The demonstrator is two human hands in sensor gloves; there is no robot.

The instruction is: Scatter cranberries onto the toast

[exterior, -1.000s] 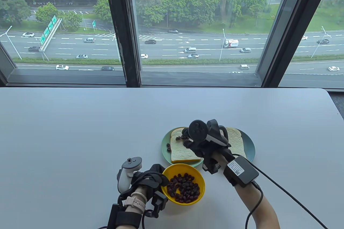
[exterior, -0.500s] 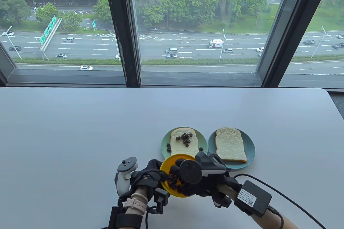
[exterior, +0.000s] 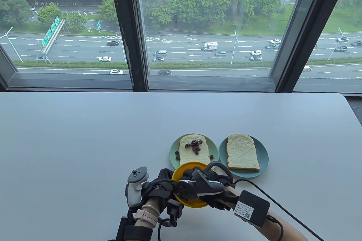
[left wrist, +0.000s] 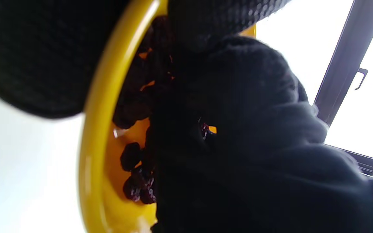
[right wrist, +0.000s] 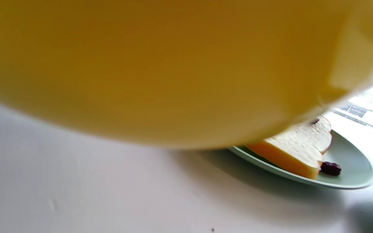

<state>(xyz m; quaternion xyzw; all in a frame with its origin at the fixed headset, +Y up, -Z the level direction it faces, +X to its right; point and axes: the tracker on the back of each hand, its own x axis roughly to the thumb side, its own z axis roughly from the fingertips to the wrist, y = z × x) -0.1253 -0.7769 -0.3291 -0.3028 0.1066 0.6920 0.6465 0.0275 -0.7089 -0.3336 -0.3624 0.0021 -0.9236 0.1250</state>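
My left hand (exterior: 169, 181) grips the left rim of the yellow bowl (exterior: 195, 203) near the table's front edge; its fingers (left wrist: 28, 58) wrap the rim (left wrist: 92, 129) in the left wrist view. My right hand (exterior: 189, 173) reaches down into the bowl, and its glove (left wrist: 238, 129) covers most of the dark cranberries (left wrist: 131, 155); its grip is hidden. The left toast (exterior: 195, 157) carries several cranberries (exterior: 195, 145) on a green plate (exterior: 173, 153). The right toast (exterior: 242, 154) is bare on its plate (exterior: 264, 153).
Loose cranberries lie on the green plate beside the left toast (right wrist: 296, 149), one (right wrist: 330, 168) in the right wrist view, where the bowl's outside (right wrist: 173, 64) fills the top. The white table (exterior: 84, 139) stretches back to the window.
My right hand left the left toast, came back to the yellow bowl and sank into the cranberries. The left hand and the bowl shifted slightly right and away from me.
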